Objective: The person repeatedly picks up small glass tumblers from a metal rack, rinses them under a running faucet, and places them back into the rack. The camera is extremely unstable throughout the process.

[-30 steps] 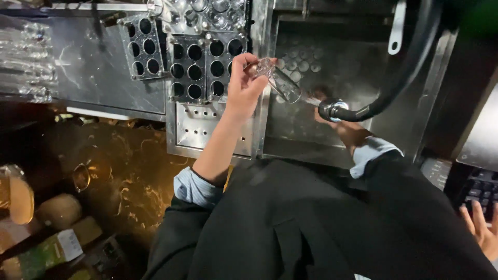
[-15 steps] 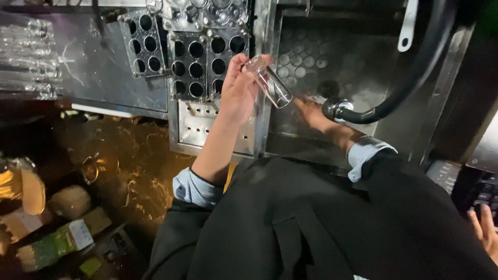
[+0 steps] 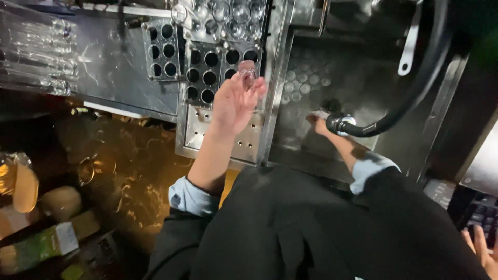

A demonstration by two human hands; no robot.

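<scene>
- Dim bar station under us: a dark marbled counter (image 3: 119, 171) lies nearest on our left, with cartons (image 3: 41, 243) and a wrapped bundle (image 3: 23, 184) at its near edge.
- Nearest of all is our own black apron (image 3: 311, 228), blue cuffs showing at both wrists.
- At the near right corner another person's hand (image 3: 480, 249) rests by a keyboard (image 3: 474, 220); it is not ours.
- Our left hand (image 3: 236, 101) is raised over the steel drain plate (image 3: 199, 132), fingers pinched round a small clear glass (image 3: 247, 72), held mouth towards us, above the rack (image 3: 218, 65) of round holes.
- Our right hand (image 3: 319, 122) reaches down into the sink (image 3: 306, 83); its fingertips sit just beside the hose nozzle (image 3: 340, 124). We cannot tell whether it grips the nozzle or only touches it, since the nozzle hides the fingers.
- Farther back, washed glasses (image 3: 223, 13) stand upturned at the top of the rack, and more glassware (image 3: 36, 57) lies on the far left shelf.
- Risk, as we judge it: the glass is held by fingertips only and is probably wet, so it could slip and strike the steel rack or plate and chip.
- Second risk: the hose (image 3: 415, 98) loops stiffly overhead; if the nozzle twists loose, it may spray onto the counter or knock the upturned glasses.
</scene>
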